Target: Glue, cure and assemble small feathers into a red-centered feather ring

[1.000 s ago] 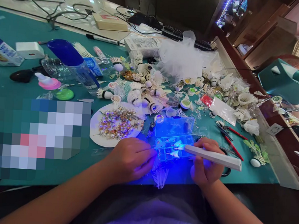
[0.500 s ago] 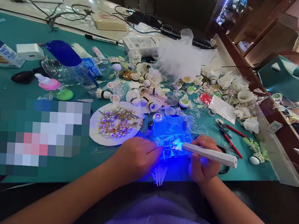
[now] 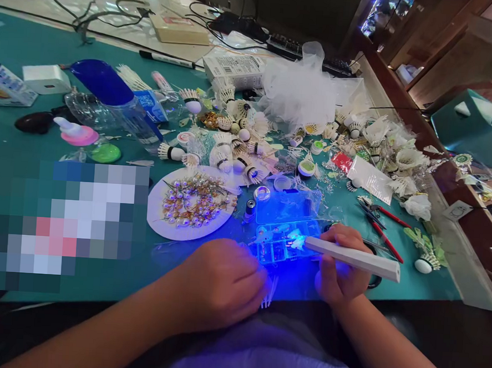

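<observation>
Head view: blue light directed into a compartment box.

The right hand (image 3: 345,268) has its grip closed around a white light stick (image 3: 353,259); the stick's lit tip is over the right part of the open compartment box (image 3: 283,255), where pale pieces (image 3: 296,240) glow blue; the lid (image 3: 288,206) lies back on the far side. The left hand (image 3: 223,282), near left of the box, has its grip curled, fingers pressed together; whether it pinches anything cannot be told. White strips (image 3: 268,296) show just beside its fingers, on the near side of the box. On the green worktop (image 3: 414,288), a white plate (image 3: 158,217) of pearly beads (image 3: 197,200) lies to the left; red-handled tools (image 3: 386,242) lie to the right; shuttlecocks (image 3: 173,153) and white netting (image 3: 301,98) occupy the far side; a blue-capped bottle (image 3: 102,83) lies far left.
</observation>
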Demonstrator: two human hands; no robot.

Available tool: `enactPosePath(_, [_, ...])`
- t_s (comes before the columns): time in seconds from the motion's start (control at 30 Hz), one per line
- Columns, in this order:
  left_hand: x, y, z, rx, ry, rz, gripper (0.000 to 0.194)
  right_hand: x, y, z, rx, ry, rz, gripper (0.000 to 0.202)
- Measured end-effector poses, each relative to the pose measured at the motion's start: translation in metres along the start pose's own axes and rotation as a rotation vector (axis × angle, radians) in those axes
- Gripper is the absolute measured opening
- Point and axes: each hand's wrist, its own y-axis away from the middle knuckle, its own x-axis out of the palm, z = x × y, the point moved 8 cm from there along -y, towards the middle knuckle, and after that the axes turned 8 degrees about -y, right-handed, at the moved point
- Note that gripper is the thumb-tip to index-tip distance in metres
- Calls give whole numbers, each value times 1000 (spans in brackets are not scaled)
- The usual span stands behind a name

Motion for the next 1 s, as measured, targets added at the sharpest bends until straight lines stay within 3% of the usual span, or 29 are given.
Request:
enactPosePath(0.23, [8,2,-17,119,-59,119,38,-1,1,0,-6,0,5,35])
enactPosePath(0.57, [10,3,-15,127,-84,113,45,2,0,1,-22,-4,31,35])
enactPosePath(1.0, [5,2,-12,121,-51,105,39,2,1,0,-14,38,48,34])
